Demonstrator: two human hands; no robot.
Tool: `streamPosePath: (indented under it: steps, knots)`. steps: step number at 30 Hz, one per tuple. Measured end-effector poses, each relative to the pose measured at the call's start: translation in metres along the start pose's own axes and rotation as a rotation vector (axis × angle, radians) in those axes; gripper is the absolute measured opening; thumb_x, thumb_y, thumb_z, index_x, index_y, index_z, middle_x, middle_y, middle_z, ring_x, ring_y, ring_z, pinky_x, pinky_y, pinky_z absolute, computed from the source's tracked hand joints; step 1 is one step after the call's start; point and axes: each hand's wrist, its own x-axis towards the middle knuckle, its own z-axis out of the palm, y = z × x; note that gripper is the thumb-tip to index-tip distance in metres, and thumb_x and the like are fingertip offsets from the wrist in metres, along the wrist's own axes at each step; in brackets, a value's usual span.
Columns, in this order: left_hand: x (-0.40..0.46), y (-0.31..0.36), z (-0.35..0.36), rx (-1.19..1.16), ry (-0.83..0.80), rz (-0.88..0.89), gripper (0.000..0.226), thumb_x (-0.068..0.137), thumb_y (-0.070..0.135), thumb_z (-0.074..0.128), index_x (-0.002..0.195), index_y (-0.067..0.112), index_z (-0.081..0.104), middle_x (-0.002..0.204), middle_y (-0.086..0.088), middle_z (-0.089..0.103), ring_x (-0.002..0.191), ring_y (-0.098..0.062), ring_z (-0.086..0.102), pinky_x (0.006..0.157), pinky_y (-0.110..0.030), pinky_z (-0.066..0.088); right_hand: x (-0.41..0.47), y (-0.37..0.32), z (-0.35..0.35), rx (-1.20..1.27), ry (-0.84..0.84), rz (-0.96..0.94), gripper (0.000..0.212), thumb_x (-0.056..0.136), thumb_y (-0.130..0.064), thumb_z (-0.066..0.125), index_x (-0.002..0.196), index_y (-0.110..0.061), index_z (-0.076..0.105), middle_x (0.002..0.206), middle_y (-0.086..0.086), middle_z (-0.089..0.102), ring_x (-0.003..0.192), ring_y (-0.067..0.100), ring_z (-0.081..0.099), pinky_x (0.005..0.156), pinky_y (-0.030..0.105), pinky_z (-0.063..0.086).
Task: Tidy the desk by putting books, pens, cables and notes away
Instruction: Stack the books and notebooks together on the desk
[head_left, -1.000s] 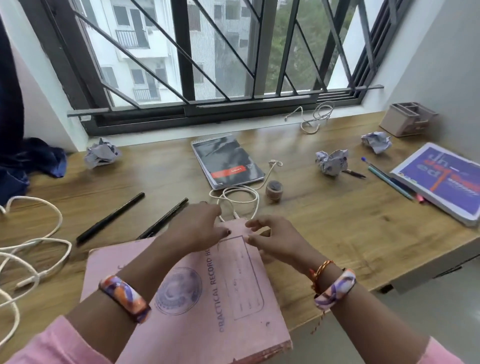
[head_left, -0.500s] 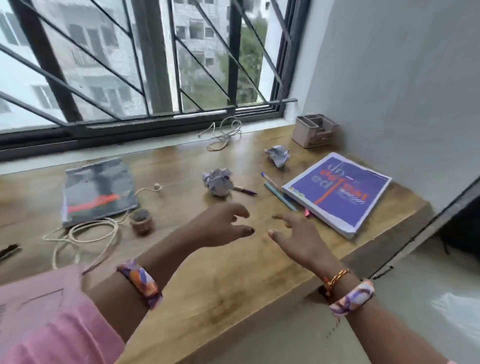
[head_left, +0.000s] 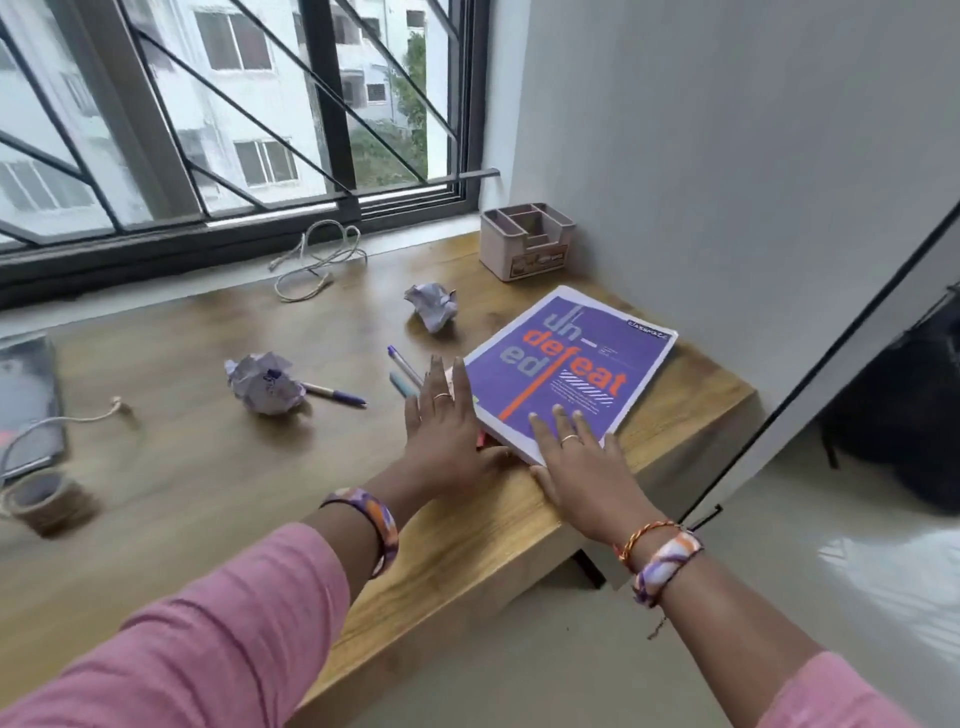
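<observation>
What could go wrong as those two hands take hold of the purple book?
The purple book lies near the desk's corner; a careless pull by the right hand might tip it off. Pens lie against its left edge by the left hand, so sliding it could roll them away.

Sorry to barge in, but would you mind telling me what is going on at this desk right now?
A person is tidying a wooden desk and has both hands at the purple notebook near the right end. The left hand lies flat along its near-left edge; the right hand rests with straight fingers on its near corner. The notebook lies flat, not yet lifted. Two crumpled paper balls, several pens, a loose cable and a tape roll are still out, and the pen organiser stands by the wall.
</observation>
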Motion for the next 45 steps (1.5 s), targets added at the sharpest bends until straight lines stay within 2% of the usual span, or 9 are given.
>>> streamPosePath:
  steps: [9, 14, 19, 23, 27, 32, 36, 40, 45]
  knots:
    - [0.021, -0.023, 0.007, -0.011, 0.076, 0.047, 0.074, 0.095, 0.040, 0.036, 0.148, 0.016, -0.010, 0.157, -0.002, 0.011, 0.144, -0.014, 0.012, 0.116, -0.041, 0.002, 0.003, 0.025, 0.005, -0.084, 0.029, -0.058, 0.061, 0.099, -0.028, 0.028, 0.149, -0.020, -0.006, 0.157, 0.014, 0.007, 0.144, 0.034, 0.012, 0.100, 0.053, 0.038]
    - [0.023, -0.065, -0.006, 0.125, 0.153, 0.001, 0.045, 0.097, 0.026, 0.033, 0.142, 0.022, 0.031, 0.153, 0.001, 0.028, 0.141, -0.015, 0.023, 0.113, -0.041, 0.011, 0.005, 0.027, 0.005, -0.086, 0.067, -0.077, 0.064, 0.097, -0.010, 0.032, 0.149, -0.017, -0.005, 0.155, 0.017, 0.015, 0.141, 0.035, 0.019, 0.095, 0.049, 0.045]
    - [0.016, -0.085, -0.015, 0.196, 0.243, -0.022, 0.035, 0.097, 0.022, 0.036, 0.127, 0.013, 0.050, 0.140, -0.005, 0.047, 0.130, -0.022, 0.041, 0.111, -0.040, 0.018, 0.001, 0.030, -0.009, -0.024, 0.100, -0.097, 0.054, 0.096, -0.007, 0.034, 0.146, -0.017, 0.017, 0.150, 0.011, 0.030, 0.135, 0.030, 0.035, 0.096, 0.044, 0.045]
    - [0.010, -0.073, -0.020, 0.165, 0.261, 0.050, 0.051, 0.094, 0.023, 0.046, 0.142, 0.014, 0.034, 0.146, -0.009, 0.039, 0.126, -0.030, 0.045, 0.105, -0.035, 0.031, -0.009, 0.033, -0.019, 0.044, 0.207, -0.106, 0.042, 0.096, -0.012, 0.032, 0.137, -0.020, 0.033, 0.130, 0.003, 0.052, 0.113, 0.027, 0.055, 0.082, 0.039, 0.048]
    - [0.011, -0.055, -0.011, 0.242, 0.105, 0.275, 0.060, 0.096, 0.034, 0.038, 0.149, 0.024, 0.012, 0.156, 0.001, 0.020, 0.142, -0.016, 0.024, 0.115, -0.033, 0.017, -0.018, 0.037, -0.018, 0.120, 0.301, -0.105, 0.042, 0.096, -0.014, 0.038, 0.137, -0.021, 0.039, 0.119, 0.004, 0.061, 0.103, 0.028, 0.061, 0.074, 0.036, 0.049]
    - [0.013, -0.059, -0.007, 0.219, 0.118, 0.198, 0.047, 0.098, 0.032, 0.032, 0.142, 0.016, 0.030, 0.147, -0.002, 0.038, 0.137, -0.020, 0.033, 0.109, -0.035, 0.028, -0.027, 0.050, -0.022, 0.070, 0.631, -0.124, 0.048, 0.066, 0.001, 0.074, 0.110, -0.012, 0.061, 0.073, 0.006, 0.069, 0.057, 0.024, 0.067, 0.038, 0.026, 0.046]
    - [0.014, -0.063, -0.016, 0.250, 0.156, -0.002, 0.040, 0.095, 0.034, 0.038, 0.123, 0.007, 0.043, 0.124, -0.014, 0.057, 0.111, -0.031, 0.055, 0.086, -0.037, 0.044, -0.034, 0.061, -0.024, 0.085, 0.670, -0.116, 0.052, 0.062, 0.007, 0.074, 0.108, -0.012, 0.061, 0.086, 0.007, 0.071, 0.069, 0.024, 0.069, 0.047, 0.026, 0.052]
    - [0.013, -0.054, -0.026, 0.320, 0.180, -0.014, 0.029, 0.091, 0.032, 0.044, 0.108, 0.009, 0.052, 0.106, -0.014, 0.064, 0.097, -0.032, 0.060, 0.078, -0.035, 0.045, -0.039, 0.076, 0.005, 0.177, 0.531, -0.063, 0.042, 0.076, 0.005, 0.063, 0.111, -0.018, 0.063, 0.107, 0.003, 0.069, 0.095, 0.025, 0.067, 0.074, 0.033, 0.054]
    - [0.015, -0.031, -0.022, 0.325, 0.188, 0.199, 0.038, 0.091, 0.031, 0.044, 0.124, 0.013, 0.048, 0.130, -0.010, 0.052, 0.117, -0.029, 0.050, 0.092, -0.034, 0.040, -0.044, 0.086, 0.022, 0.234, 0.631, 0.028, 0.040, 0.073, 0.008, 0.064, 0.103, -0.018, 0.064, 0.101, 0.003, 0.069, 0.091, 0.026, 0.067, 0.068, 0.035, 0.056]
